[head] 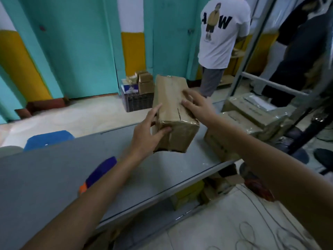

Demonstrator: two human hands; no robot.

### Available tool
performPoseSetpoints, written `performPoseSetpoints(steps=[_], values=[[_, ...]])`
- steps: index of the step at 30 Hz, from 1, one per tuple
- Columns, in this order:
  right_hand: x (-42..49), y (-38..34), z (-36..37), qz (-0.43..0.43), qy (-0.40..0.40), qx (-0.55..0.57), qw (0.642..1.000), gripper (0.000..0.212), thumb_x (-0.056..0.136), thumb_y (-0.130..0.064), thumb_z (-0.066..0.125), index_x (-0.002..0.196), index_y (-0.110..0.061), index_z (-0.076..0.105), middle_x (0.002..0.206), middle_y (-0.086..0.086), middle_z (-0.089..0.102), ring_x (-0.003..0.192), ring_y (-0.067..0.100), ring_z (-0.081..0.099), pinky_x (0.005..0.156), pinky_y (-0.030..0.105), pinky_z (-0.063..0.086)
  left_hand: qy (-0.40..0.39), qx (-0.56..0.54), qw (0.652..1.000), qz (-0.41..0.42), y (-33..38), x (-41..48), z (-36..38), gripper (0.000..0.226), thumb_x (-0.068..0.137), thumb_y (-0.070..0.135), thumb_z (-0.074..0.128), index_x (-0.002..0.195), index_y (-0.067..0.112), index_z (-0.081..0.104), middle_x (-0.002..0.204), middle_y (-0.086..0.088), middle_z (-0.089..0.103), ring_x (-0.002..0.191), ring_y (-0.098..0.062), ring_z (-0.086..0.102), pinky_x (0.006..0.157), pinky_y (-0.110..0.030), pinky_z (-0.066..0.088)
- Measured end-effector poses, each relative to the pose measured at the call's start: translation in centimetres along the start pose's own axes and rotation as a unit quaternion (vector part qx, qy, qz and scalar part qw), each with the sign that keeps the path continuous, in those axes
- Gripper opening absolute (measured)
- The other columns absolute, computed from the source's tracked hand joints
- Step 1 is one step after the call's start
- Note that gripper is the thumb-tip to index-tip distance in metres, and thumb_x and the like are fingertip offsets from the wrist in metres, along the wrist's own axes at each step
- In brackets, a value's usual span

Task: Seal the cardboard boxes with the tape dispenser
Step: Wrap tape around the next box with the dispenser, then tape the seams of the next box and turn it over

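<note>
Two bare hands grasp a brown cardboard box point(171, 98), held tilted above the far edge of a grey table point(54, 177). The left hand point(146, 130) clasps its near corner and the right hand point(196, 103) curls over its top. Wrinkled glossy tape wraps both ends.

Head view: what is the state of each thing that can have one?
cardboard box: closed, glossy tape on its edges, tilted, held by both hands.
left hand: grips the box's near corner.
right hand: holds the box's top.
purple tool: lies on the table, untouched.
teal door: shut.
</note>
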State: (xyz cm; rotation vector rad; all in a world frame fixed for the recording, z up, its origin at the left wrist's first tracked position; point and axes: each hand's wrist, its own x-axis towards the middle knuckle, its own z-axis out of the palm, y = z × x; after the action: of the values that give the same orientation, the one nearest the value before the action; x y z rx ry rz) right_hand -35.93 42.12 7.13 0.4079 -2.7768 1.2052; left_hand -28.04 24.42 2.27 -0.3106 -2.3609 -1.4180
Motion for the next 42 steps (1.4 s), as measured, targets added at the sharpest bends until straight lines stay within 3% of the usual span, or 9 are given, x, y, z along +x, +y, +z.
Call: performPoseSetpoints(steps=[4, 8, 12, 15, 21, 27, 30, 35, 42], values=[[0.7, 8.5, -3.9, 0.023, -0.041, -0.039, 0.998, 0.049, 0.095, -0.039, 0.049, 0.141, -0.026, 0.036, 0.136, 0.008, 0.047, 0.120, 0.024, 0.048, 0.097, 0.031, 0.036, -0.031, 0.022, 0.999, -0.036, -0.2, 1.1, 9.6, 0.071, 0.084, 0.027, 0.067, 0.143, 0.028, 0.027, 0.140, -0.008, 0.046, 0.121, -0.022, 0.050, 0.093, -0.028, 0.041], [1.3, 14.8, -5.7, 0.025, -0.105, -0.111, 0.988, 0.049, 0.092, -0.046, 0.051, 0.136, -0.031, 0.035, 0.121, 0.012, 0.054, 0.108, 0.027, 0.054, 0.096, 0.041, 0.043, -0.065, 0.018, 0.993, -0.094, -0.9, 0.3, 15.8, 0.075, 0.085, 0.029, 0.065, 0.145, 0.033, 0.020, 0.144, -0.007, 0.039, 0.126, -0.024, 0.044, 0.098, -0.034, 0.043], [2.1, 17.3, -5.3, -0.102, -0.178, -0.296, 0.933, 0.052, 0.096, -0.043, 0.044, 0.140, -0.017, 0.037, 0.132, 0.011, 0.050, 0.123, 0.028, 0.043, 0.099, 0.035, 0.031, -0.161, 0.034, 0.972, -0.167, -2.0, -1.3, 19.3, 0.087, 0.081, 0.038, 0.068, 0.146, 0.039, 0.010, 0.148, -0.004, 0.026, 0.132, -0.021, 0.033, 0.105, -0.032, 0.036], [2.6, 18.6, -4.7, -0.169, -0.153, -0.374, 0.899, 0.052, 0.094, -0.045, 0.042, 0.139, -0.019, 0.041, 0.146, 0.011, 0.036, 0.138, 0.028, 0.021, 0.114, 0.044, 0.013, -0.174, 0.057, 0.968, -0.173, -2.4, -1.5, 20.4, 0.089, 0.081, 0.042, 0.067, 0.145, 0.042, 0.006, 0.146, -0.003, 0.022, 0.132, -0.018, 0.032, 0.105, -0.031, 0.034], [3.2, 21.0, -5.9, -0.131, -0.143, -0.326, 0.925, 0.052, 0.092, -0.044, 0.048, 0.138, -0.021, 0.045, 0.153, 0.003, 0.017, 0.141, 0.027, 0.005, 0.115, 0.047, 0.004, -0.182, 0.094, 0.965, -0.163, -1.8, 0.1, 22.0, 0.087, 0.080, 0.045, 0.066, 0.141, 0.051, 0.005, 0.144, -0.003, 0.021, 0.130, -0.020, 0.035, 0.105, -0.032, 0.036], [3.5, 20.1, -5.9, -0.111, -0.119, -0.279, 0.946, 0.055, 0.088, -0.037, 0.055, 0.138, -0.018, 0.041, 0.149, 0.005, 0.029, 0.139, 0.027, 0.018, 0.114, 0.048, 0.014, -0.217, 0.124, 0.955, -0.160, -2.3, 0.1, 19.9, 0.094, 0.085, 0.055, 0.055, 0.138, 0.047, -0.022, 0.158, 0.001, 0.005, 0.140, -0.020, 0.025, 0.111, -0.043, 0.031], [3.6, 17.9, -5.6, -0.139, -0.075, -0.230, 0.960, 0.056, 0.091, -0.033, 0.051, 0.142, -0.018, 0.035, 0.149, 0.005, 0.033, 0.138, 0.024, 0.023, 0.112, 0.044, 0.019, -0.172, 0.188, 0.955, -0.149, -3.2, 0.3, 17.3, 0.086, 0.088, 0.049, 0.054, 0.149, 0.029, -0.004, 0.156, -0.002, 0.015, 0.139, -0.018, 0.026, 0.110, -0.035, 0.030], [4.1, 11.0, -1.4, -0.198, -0.067, -0.172, 0.963, 0.054, 0.092, -0.022, 0.051, 0.143, -0.020, 0.034, 0.146, 0.002, 0.038, 0.133, 0.020, 0.031, 0.107, 0.039, 0.032, 0.003, 0.226, 0.964, -0.137, -3.9, -1.4, 10.6, 0.059, 0.089, 0.039, 0.056, 0.140, 0.016, 0.038, 0.127, -0.002, 0.052, 0.100, -0.005, 0.048, 0.084, -0.019, 0.035], [1.6, -3.9, 11.7, -0.321, -0.164, -0.060, 0.931, 0.055, 0.087, -0.011, 0.056, 0.140, -0.010, 0.040, 0.140, 0.008, 0.046, 0.128, 0.025, 0.036, 0.103, 0.028, 0.027, 0.162, 0.251, 0.925, -0.235, -4.6, -11.1, -4.1, 0.059, 0.080, 0.040, 0.049, 0.131, 0.010, 0.051, 0.124, -0.007, 0.055, 0.109, -0.019, 0.055, 0.092, -0.016, 0.033]])
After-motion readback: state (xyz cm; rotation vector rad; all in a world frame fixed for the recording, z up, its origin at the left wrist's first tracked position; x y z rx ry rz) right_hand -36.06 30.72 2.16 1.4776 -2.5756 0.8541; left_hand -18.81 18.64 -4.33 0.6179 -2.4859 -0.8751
